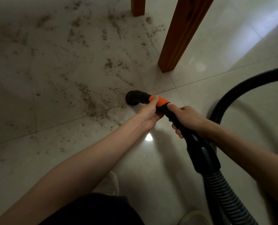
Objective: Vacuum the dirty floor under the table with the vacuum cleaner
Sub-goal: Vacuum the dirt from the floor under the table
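The vacuum's black nozzle [133, 99] touches the tiled floor at the edge of a band of brown dirt [92, 103]. Behind it runs a black wand with an orange collar [163, 101]. My left hand [148, 113] grips the wand at the orange collar. My right hand [189, 120] grips the black wand just behind it. More dirt [76, 30] is scattered over the tiles to the left and toward the far table legs.
A wooden table leg [180, 38] stands just beyond the nozzle, and a second leg [138, 6] stands farther back. The ribbed black hose [229, 197] runs from the wand down to the right and loops round along the right edge. My pale shoe [112, 184] is below.
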Tool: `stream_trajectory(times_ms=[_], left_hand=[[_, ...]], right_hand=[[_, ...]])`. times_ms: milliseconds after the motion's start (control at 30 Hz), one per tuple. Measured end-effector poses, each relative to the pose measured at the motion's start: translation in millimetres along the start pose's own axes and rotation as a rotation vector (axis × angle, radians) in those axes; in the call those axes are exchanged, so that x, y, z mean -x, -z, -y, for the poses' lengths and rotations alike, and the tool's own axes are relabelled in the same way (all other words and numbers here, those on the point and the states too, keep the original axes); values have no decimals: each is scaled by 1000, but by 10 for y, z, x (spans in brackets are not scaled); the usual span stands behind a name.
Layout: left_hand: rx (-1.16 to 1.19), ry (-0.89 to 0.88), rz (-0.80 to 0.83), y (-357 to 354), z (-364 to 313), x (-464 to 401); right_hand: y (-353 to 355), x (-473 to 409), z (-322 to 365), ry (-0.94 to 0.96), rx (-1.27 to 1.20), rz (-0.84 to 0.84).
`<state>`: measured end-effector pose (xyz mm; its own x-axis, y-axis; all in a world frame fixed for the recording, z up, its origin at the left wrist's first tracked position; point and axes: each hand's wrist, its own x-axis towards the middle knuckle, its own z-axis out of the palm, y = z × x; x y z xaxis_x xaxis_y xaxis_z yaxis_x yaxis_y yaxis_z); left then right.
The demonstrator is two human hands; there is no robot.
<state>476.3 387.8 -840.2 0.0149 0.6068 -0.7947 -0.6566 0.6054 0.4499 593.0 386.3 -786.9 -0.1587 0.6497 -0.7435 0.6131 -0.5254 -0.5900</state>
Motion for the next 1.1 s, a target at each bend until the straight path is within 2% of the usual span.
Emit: stream_trajectory(times_ms=[267,500,767,867,1100], left_hand=[[-58,-28,38,-278,-230,-49],[-31,1,20,-217,-255,-216],[-111,-43,39,-471,-484,-340],[-94,-65,39,-467,-519,-361],[8,-73,-55,-139,-384,-407]], right_hand=[[115,-151,152,2,-29,-109],[169,-286,185,-49,-86,-21],[204,-496,331,-8,-69,-194],[225,-531,369,-12,-100,-160],[111,-465,378,-37,-118,52]])
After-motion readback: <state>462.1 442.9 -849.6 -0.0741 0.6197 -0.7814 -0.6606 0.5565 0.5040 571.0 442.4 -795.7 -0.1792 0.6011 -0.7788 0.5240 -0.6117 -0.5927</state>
